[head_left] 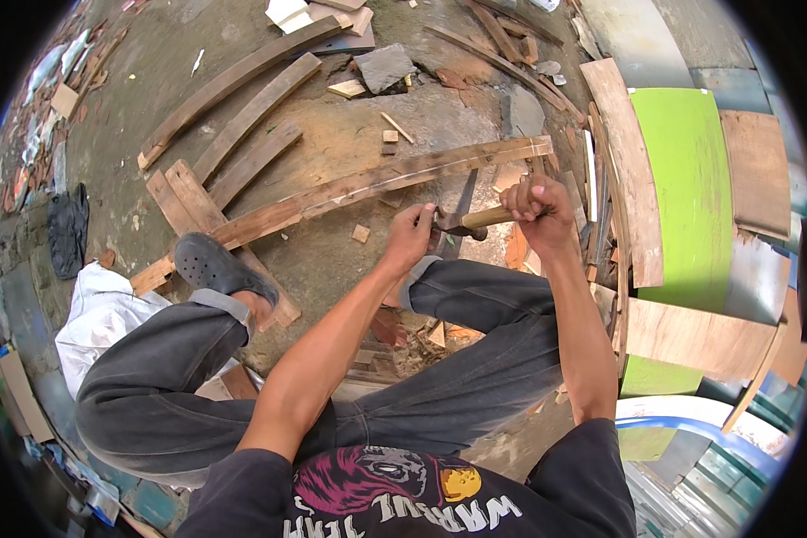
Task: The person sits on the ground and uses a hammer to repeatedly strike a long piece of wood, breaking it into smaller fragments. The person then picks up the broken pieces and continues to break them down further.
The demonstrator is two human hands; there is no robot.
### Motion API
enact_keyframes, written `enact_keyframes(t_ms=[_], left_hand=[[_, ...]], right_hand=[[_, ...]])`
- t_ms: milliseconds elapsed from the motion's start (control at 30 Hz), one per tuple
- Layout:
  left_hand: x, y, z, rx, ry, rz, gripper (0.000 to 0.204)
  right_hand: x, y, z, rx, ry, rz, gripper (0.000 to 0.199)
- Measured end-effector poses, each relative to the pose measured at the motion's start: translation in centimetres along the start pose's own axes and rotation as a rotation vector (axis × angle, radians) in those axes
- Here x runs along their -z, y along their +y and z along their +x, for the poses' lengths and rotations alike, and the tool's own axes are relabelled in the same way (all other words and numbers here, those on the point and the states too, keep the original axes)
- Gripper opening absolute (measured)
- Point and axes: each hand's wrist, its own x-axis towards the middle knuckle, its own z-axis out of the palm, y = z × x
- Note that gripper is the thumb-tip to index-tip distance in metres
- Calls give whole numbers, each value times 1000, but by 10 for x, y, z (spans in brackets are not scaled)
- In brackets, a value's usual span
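My right hand [540, 208] is wrapped round the wooden handle of a hammer [488, 216], off to the right of centre. The hammer's dark metal head points left, close to my left hand [410, 235]. That left hand is closed, thumb up beside the hammer head; whatever its fingers hold is hidden. Just beyond both hands a long wooden beam [332, 194] lies slantwise on the ground, its far right end past my right hand. My foot in a dark clog [222, 269] rests at the beam's near left end. A narrow dark strip [467, 190] shows beyond the hammer.
Several wooden planks [242, 85] lie at the far left. Small wood blocks [360, 233] and a grey stone slab [385, 68] are scattered about. Wood boards and a green panel [681, 197] line the right side. A white sack [108, 309] lies at left.
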Motion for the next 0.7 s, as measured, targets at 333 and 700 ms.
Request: enact_keyframes(t_ms=[333,700], left_hand=[[26,-32,22,121,-82,205,46],[40,-8,21,258,-28,18,51]], right_hand=[[-16,17,12,-120,-78,-155,29],[15,67,4,-24,-36,-824,26]])
